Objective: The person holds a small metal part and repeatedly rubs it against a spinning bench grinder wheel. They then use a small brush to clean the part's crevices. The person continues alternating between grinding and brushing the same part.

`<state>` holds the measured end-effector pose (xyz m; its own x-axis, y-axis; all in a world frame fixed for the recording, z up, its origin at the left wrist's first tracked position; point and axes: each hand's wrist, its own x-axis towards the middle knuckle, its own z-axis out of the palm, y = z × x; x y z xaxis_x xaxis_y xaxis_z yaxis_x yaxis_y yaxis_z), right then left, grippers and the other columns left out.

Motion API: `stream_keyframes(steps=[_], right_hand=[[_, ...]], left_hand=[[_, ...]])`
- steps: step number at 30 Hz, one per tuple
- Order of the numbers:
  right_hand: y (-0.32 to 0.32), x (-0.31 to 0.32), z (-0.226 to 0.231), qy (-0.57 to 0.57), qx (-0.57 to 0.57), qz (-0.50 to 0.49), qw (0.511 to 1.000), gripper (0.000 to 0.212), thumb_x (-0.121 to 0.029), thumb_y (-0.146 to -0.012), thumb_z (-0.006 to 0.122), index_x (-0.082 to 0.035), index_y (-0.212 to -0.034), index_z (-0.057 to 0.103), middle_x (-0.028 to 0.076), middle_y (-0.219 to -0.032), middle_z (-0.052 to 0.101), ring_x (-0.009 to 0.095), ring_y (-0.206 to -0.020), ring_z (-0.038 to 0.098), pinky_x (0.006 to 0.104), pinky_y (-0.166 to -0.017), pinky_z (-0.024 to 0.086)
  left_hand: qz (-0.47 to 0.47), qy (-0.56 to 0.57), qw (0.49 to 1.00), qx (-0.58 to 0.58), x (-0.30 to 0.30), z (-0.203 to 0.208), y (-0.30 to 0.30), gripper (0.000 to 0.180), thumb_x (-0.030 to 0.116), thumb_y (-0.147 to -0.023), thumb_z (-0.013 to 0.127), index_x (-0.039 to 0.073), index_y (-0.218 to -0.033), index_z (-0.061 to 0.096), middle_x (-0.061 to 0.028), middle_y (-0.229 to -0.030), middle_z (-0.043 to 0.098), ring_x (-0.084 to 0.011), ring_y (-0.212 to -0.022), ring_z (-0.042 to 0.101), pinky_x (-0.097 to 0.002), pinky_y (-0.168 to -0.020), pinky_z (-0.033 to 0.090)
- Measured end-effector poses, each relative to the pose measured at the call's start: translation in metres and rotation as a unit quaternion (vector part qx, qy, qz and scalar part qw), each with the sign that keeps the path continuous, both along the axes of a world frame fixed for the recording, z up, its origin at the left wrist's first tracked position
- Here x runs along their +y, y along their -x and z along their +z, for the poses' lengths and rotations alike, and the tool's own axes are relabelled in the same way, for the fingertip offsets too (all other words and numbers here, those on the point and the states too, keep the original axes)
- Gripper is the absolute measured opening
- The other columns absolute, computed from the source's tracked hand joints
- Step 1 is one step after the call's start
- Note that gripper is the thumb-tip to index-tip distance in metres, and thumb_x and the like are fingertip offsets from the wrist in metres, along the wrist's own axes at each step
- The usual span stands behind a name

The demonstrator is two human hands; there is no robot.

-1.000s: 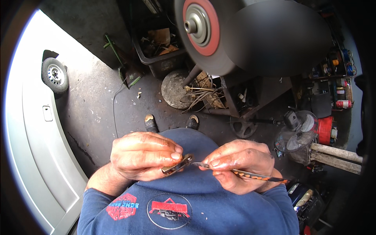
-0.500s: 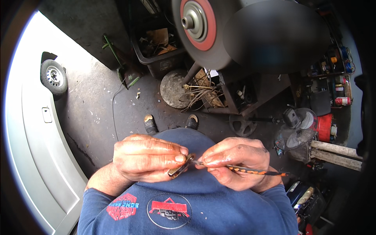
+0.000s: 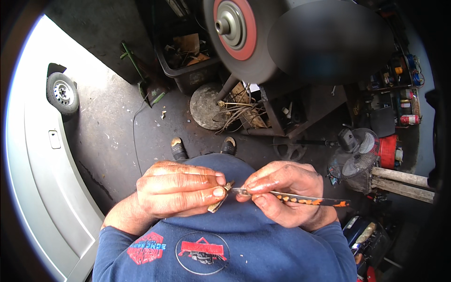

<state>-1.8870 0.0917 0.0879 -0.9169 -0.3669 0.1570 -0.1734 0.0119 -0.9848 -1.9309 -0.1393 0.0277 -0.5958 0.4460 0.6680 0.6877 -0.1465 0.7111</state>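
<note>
My left hand (image 3: 181,188) is closed, pinching a small, narrow metal piece (image 3: 217,205) between thumb and fingertips in front of my belly. The piece looks dull and brassy and tilts with its upper end to the right; my fingers cover part of it. In my right hand (image 3: 286,190) is a slim tool with a thin black and orange handle (image 3: 310,200), held like a pen. Its pale, narrow tip reaches left to the upper end of the metal piece; whether they touch I cannot tell. Both hands have dark, wet-looking smears.
Beyond my hands a large bench wheel (image 3: 244,37) with a red centre stands on a round-based post (image 3: 206,107). A black bin (image 3: 188,70) of scraps is to its left. On the right are a fan (image 3: 359,150) and shelves; on the left, a pale vehicle (image 3: 42,188).
The metal piece has turned in my left fingers, so a different face of it shows. My right hand has shifted slightly, and the tool's handle end sits a little farther right.
</note>
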Motion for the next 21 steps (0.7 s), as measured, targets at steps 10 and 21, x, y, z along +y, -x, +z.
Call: stream_keyframes(steps=[10, 21], right_hand=[[-0.009, -0.003, 0.003, 0.003, -0.089, -0.007, 0.996, 0.015, 0.01, -0.088, 0.056, 0.006, -0.102, 0.058, 0.02, -0.099, 0.064, 0.024, -0.089, 0.071, 0.0323, -0.079, 0.059], [-0.02, -0.012, -0.002, 0.039, -0.09, -0.066, 0.993, 0.015, 0.007, -0.087, 0.062, 0.005, -0.102, 0.061, 0.015, -0.093, 0.068, 0.017, -0.083, 0.07, 0.0264, -0.072, 0.057]], left_hand=[[0.027, 0.018, 0.999, 0.03, 0.001, 0.001, -0.003, 0.023, 0.003, -0.071, 0.083, 0.004, -0.091, 0.07, -0.0097, -0.084, 0.069, -0.0268, -0.081, 0.073, -0.0361, -0.068, 0.062], [0.038, 0.024, 0.999, 0.03, 0.0, 0.004, -0.009, 0.023, 0.003, -0.07, 0.084, 0.005, -0.088, 0.07, -0.0106, -0.085, 0.07, -0.0267, -0.081, 0.073, -0.0359, -0.069, 0.062]])
